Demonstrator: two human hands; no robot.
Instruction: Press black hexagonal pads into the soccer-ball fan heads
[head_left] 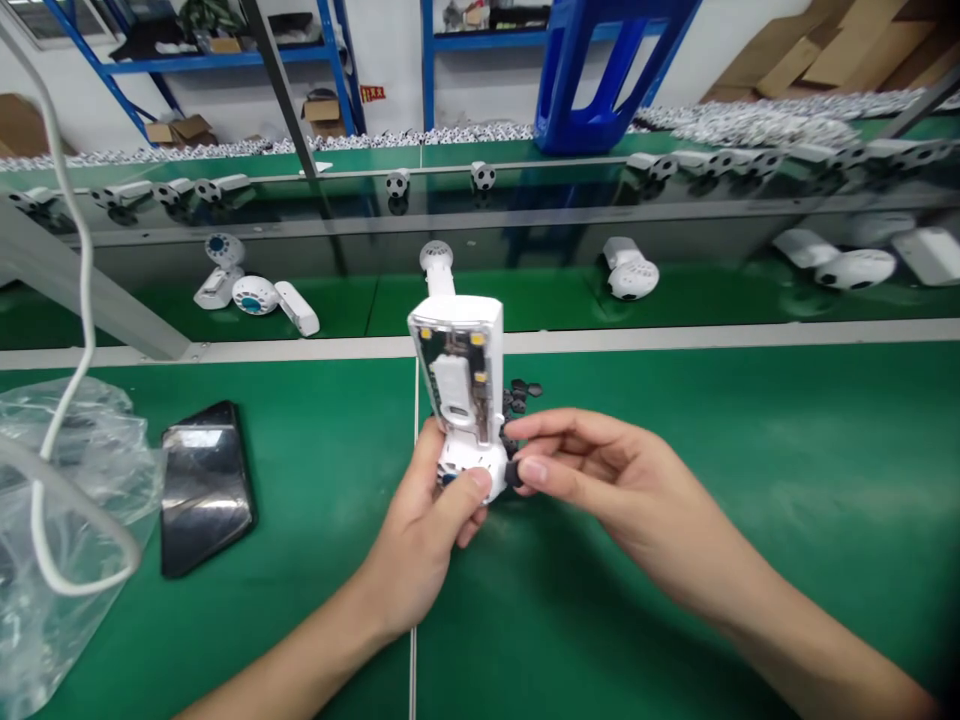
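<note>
White plastic housing (454,312) sat in my left hand (416,545), tilted with its far end up and away from me, above the middle of the green mat (750,470), nearer the mat's far edge than its near one. Its see-through back panel (450,345) showed a white block and small gold-coloured contacts inside. My left fingers (471,532) were closed round the back of the housing's rounded white end (469,465), mostly out of sight, and my left thumb (471,485) pressed on its front. My right hand (607,480) was nearly closed: thumb and right forefinger (540,430) pinched a small black rubber-looking piece (514,474) against that rounded end, the other fingers curled loosely behind. The step in my hands looked like fitting that piece into the end of the housing, and seating it seemed to call for a straight, even press, braced by the left hand. More black pieces (517,400) lay in a loose heap just behind my right fingertips. Near the mat's left edge lay a black smartphone (204,488), with a crumpled clear plastic bag (60,530) beside it and a white cable (86,250) hanging across the bag. Beyond the mat's far edge, on a green conveyor belt (337,305), lay white units (255,295) with spotted ball ends.
</note>
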